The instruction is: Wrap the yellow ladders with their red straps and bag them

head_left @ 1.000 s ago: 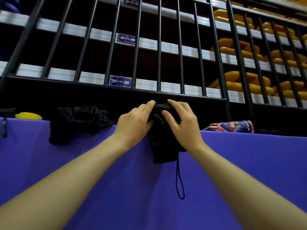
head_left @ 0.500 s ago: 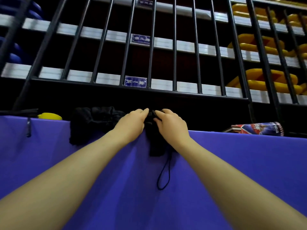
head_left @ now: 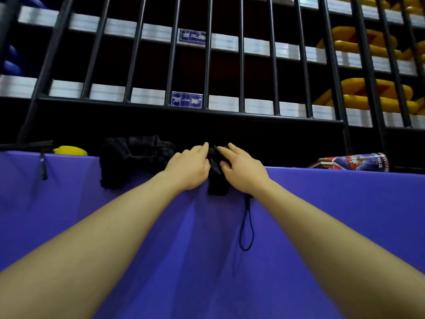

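A small black drawstring bag (head_left: 217, 180) sits at the far edge of the purple table (head_left: 207, 261). It is squeezed between my two hands. My left hand (head_left: 189, 168) holds its left side and my right hand (head_left: 241, 169) holds its right side, with fingers laid over the top. Its contents are hidden. The bag's black cord loop (head_left: 246, 229) trails toward me on the cloth. A yellow ladder piece (head_left: 70, 150) lies at the far left edge.
A heap of black bags (head_left: 135, 157) lies just left of my left hand. A red and blue can (head_left: 358, 161) lies at the far right edge. A black barred rack (head_left: 207, 65) rises behind the table, with yellow items (head_left: 368, 95) on its right shelves.
My hands have drawn closer together on the bag and pushed it farther toward the table's back edge. The cord loop now lies more to the right.
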{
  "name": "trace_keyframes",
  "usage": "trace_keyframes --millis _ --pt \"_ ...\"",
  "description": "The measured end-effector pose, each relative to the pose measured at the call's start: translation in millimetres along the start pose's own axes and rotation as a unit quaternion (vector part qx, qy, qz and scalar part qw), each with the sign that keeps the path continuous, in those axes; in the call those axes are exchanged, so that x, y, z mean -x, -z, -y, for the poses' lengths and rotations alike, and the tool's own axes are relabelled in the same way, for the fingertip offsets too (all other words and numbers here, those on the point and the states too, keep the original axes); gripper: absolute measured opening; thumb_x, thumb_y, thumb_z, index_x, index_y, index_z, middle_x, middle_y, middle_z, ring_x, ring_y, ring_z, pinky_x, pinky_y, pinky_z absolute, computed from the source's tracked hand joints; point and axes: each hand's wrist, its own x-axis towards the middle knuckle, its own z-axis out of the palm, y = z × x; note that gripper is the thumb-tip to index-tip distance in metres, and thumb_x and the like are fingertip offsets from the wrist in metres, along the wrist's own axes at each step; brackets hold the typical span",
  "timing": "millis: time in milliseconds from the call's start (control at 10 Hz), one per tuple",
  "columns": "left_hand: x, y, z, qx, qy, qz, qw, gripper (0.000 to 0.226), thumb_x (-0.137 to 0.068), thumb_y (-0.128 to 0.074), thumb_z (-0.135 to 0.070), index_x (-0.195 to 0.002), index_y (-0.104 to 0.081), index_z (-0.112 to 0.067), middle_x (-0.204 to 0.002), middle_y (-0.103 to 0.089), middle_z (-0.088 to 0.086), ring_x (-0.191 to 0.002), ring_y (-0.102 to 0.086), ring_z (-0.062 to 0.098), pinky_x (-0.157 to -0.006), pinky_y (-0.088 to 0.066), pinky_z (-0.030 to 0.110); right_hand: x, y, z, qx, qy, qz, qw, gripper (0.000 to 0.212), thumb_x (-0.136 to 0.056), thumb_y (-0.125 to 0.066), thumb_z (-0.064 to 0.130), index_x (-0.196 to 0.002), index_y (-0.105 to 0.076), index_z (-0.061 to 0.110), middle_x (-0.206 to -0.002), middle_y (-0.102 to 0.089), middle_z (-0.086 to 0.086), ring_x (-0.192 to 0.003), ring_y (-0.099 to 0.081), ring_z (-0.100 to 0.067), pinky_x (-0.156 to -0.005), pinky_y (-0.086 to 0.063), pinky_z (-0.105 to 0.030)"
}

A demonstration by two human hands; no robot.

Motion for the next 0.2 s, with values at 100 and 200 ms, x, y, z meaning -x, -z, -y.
trace_keyframes --millis 100,200 --pt "9 5 -7 -0.005 0.019 0.011 1.0 0.055 -0.102 -0.031 -0.03 -0.153 -0.018 -0.014 -0.154 -0.029 0.008 -0.132 -0.037 0.033 -0.107 -0.03 0.044 13 11 -2 0.012 0.0 0.024 1.0 0.054 -0.098 -0.04 0.033 -0.15 -0.026 0.033 -0.16 -0.018 0.005 -0.142 -0.029 -0.018 -0.11 -0.031 -0.041" --pt "23 14 -18 -0.015 0.015 -0.022 1.0 0.05 -0.1 -0.036 -0.032 -0.145 -0.034 -0.011 -0.146 -0.037 0.01 -0.129 -0.038 0.031 -0.106 -0.03 0.043 33 24 -3 -0.005 -0.001 0.019 1.0 0.054 -0.095 -0.045 0.03 -0.148 -0.033 0.029 -0.153 -0.035 0.005 -0.134 -0.041 -0.021 -0.105 -0.037 -0.036"
